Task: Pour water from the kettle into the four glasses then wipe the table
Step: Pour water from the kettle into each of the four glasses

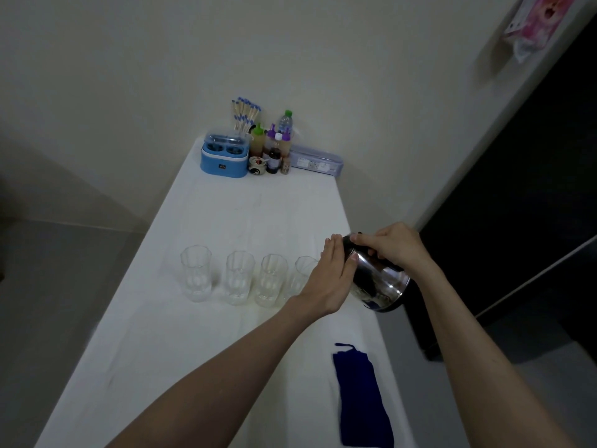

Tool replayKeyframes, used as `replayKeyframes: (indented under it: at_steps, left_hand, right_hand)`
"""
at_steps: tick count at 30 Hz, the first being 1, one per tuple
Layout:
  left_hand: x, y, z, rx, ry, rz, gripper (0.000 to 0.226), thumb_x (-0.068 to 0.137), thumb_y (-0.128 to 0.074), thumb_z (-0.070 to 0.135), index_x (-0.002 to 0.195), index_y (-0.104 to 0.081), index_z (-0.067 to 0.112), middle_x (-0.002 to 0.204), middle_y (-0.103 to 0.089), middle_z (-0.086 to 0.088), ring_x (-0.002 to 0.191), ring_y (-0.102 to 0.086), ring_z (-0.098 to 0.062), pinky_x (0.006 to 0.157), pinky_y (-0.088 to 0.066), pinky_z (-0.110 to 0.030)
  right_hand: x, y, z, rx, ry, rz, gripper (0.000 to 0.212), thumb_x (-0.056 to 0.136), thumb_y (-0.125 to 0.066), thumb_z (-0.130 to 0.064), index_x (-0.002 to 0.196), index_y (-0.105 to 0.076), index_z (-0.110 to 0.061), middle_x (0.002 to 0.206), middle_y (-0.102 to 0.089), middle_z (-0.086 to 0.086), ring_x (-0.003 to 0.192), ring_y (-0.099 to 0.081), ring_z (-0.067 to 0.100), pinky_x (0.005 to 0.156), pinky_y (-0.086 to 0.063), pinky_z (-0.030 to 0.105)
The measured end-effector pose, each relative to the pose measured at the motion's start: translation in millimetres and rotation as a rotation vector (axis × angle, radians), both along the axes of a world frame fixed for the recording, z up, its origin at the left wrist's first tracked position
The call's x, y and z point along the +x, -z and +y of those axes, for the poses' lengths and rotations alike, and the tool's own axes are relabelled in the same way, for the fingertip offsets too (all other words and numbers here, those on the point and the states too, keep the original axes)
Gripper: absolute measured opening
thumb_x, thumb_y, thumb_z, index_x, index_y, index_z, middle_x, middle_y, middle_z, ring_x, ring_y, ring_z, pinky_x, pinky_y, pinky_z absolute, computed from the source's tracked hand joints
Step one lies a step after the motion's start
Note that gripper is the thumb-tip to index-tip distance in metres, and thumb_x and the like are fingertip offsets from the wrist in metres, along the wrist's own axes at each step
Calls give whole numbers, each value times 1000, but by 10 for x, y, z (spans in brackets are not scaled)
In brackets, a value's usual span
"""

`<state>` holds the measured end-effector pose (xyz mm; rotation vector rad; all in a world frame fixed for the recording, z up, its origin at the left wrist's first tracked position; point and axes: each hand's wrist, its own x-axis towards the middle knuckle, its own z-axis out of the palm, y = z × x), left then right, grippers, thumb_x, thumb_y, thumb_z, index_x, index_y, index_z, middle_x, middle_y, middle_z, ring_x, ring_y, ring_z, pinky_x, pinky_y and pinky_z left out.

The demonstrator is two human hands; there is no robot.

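Observation:
Several clear glasses stand in a row across the white table (226, 334): the leftmost glass (196, 273), two middle ones (239, 277) (271, 279), and the rightmost glass (303, 270), partly hidden behind my left hand. A shiny steel kettle (379, 282) is held tilted to the left at the table's right edge. My right hand (392, 245) grips its top and handle. My left hand (332, 276) lies flat against the kettle's left side, fingers together. A dark blue cloth (360, 399) lies on the table near me, on the right.
At the table's far end stand a blue appliance (224, 160), several sauce bottles (274, 147), a cup of blue-tipped sticks (245, 113) and a flat clear box (316, 161). A wall runs behind; a dark doorway (517, 221) opens on the right.

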<state>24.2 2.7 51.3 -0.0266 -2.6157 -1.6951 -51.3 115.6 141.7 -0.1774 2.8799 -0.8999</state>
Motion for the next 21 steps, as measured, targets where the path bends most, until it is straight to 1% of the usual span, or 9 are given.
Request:
replayKeyframes:
  at_steps: [5,12,17,19,21]
  left_hand:
    - [5,36,-13,6,-7,-2,61,104,-15,42,155,3,15,164,7,-1,149,11,-13,123,0,-34]
    - [20,28,-24,0,-4,-19,61,104,-15,40,154,5,11,163,9,-3,149,12,-13,121,3,-30]
    - [17,42,-17,-14,1,-18,61,105,-15,39,154,5,11,163,10,-4,149,12,-13,121,4,-29]
    - [29,41,-21,-18,8,-14,60,105,-15,38,154,6,10,163,11,-4,149,13,-14,120,4,-28]
    - [32,18,-12,-19,11,-6,59,105,-17,34,154,4,8,163,9,-6,150,11,-16,120,3,-29]
  right_hand:
    - [7,23,-16,1,2,-17,48,74,-80,-48,61,-72,-3,41,-56,-4,29,-44,0,32,-31,12]
    - [18,51,-25,-7,14,-18,49,74,-80,-49,62,-73,-2,41,-57,-4,29,-45,0,32,-32,12]
    - [20,60,-22,-12,15,-20,48,73,-80,-50,59,-72,-5,40,-56,-5,29,-45,0,32,-32,12]
    - [30,57,-24,-2,11,-17,49,73,-79,-51,59,-71,-6,41,-57,-5,32,-46,2,35,-33,14]
    - [29,77,-7,-9,8,-13,50,74,-79,-51,61,-72,-4,45,-59,-3,36,-48,4,41,-37,18]
